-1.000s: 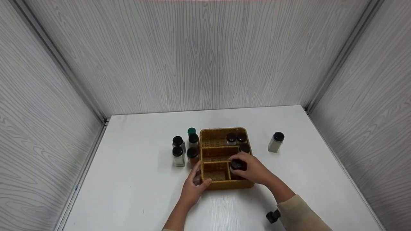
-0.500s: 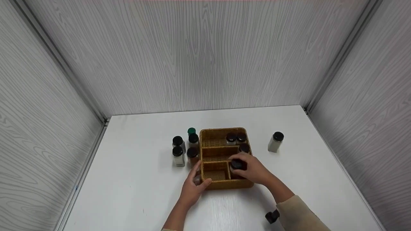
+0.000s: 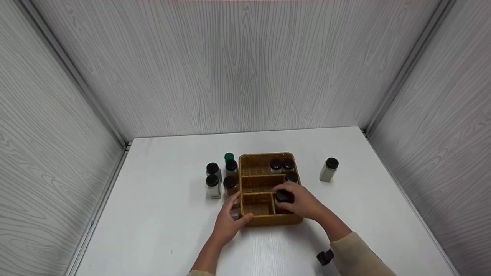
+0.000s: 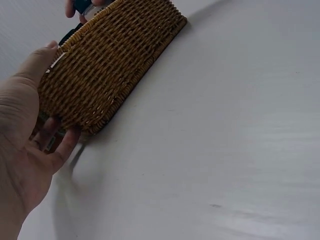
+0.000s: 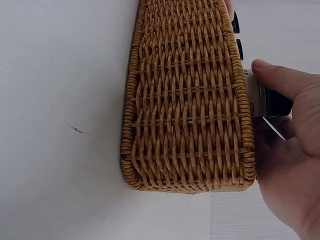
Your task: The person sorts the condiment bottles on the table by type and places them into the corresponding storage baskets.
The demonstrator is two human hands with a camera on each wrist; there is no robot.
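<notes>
Closest to me, beige sleeves, the right sleeve (image 3: 358, 255) showing more than the left, reach in over the white tabletop (image 3: 161, 230), and a small black object (image 3: 325, 257) sits right beside that right cuff. The hands are apart, each busy! The left hand (image 3: 227, 224) clamps the near left corner of the wicker basket (image 3: 270, 220), thumb over the front rim, fingers round the left side; something half hidden shows behind that thumb, and I can't tell what. Across to the right hand (image 3: 301, 205): thumb and fingers pinch the held jar (image 3: 284, 196) by its black lid, down in the front right compartment, its pale side poking above the rim as seen from the right wrist. So the basket lies between the hands, the jar tucked under the right one.

Further in, just past those right fingers, a dark-lidded jar (image 3: 291, 176) stands at the right end of the middle compartment. Beyond the left fingertips, outside the basket, come a reddish-brown jar (image 3: 230, 185) and a white-filled jar (image 3: 213, 188), two more black-lidded jars (image 3: 231, 166) behind, then a green-lidded jar (image 3: 229, 156). Back compartment: two dark-topped jars (image 3: 276, 165), side by side at the right. Well apart to the right, a lone jar (image 3: 328, 171) stands upright, and behind everything rises the grey wood-grain wall (image 3: 245, 69).
</notes>
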